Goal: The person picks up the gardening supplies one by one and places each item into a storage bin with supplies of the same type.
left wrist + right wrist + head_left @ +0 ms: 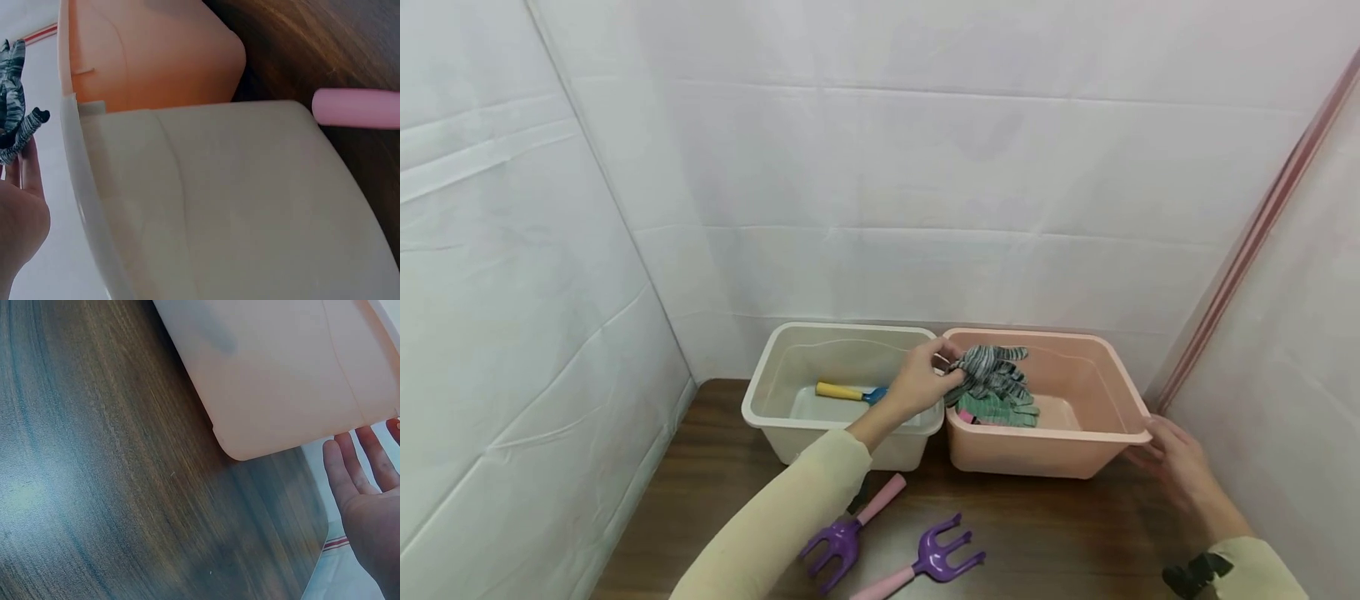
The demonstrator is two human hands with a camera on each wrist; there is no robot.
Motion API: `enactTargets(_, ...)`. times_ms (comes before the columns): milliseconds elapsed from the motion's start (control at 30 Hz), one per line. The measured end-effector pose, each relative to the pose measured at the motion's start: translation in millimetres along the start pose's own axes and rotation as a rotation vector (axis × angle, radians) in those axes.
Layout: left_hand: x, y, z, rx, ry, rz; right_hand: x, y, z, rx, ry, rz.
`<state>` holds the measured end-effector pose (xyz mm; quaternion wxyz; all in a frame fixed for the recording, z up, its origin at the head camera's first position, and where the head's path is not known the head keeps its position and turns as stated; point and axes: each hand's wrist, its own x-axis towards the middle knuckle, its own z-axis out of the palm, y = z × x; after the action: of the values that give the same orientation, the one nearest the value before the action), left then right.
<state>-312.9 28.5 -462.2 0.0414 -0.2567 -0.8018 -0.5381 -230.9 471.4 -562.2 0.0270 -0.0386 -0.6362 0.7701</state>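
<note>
My left hand (922, 372) reaches across the white bin and pinches a grey-and-black striped knit glove (992, 367) by one end. The glove hangs over the left part of the pink bin (1037, 454), above a green glove (1000, 410) lying inside. In the left wrist view, the striped glove (12, 103) shows above the bin rims at the fingertips. At the pink bin's right front corner, my right hand (1180, 462) touches the rim and side. Its fingers (340, 472) are fairly straight in the right wrist view, some tips hidden behind the bin.
In the white bin (842, 427) lies a tool with a yellow handle (838, 391) and a blue end. Two purple hand forks, one left (837, 546) and one right (938, 557), lie on the dark wooden table (1037, 533). White cloth walls (880, 167) surround the table.
</note>
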Motion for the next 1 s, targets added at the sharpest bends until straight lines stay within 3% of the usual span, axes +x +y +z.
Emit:
enactTargets(267, 6.4, -3.2, 10.9, -0.011, 0.056, -0.026, 4.7, 0.6, 0.3, 0.089, -0.046, -0.019)
enactTargets(567, 10.3, -5.2, 31.2, -0.055, 0.105, -0.106, 1.1, -0.8, -5.0, 0.043, -0.018, -0.009)
enactTargets(1000, 10.6, -6.4, 47.3, 0.038, 0.050, -0.138, -1.1, -0.5, -6.5, -0.032, 0.012, 0.005)
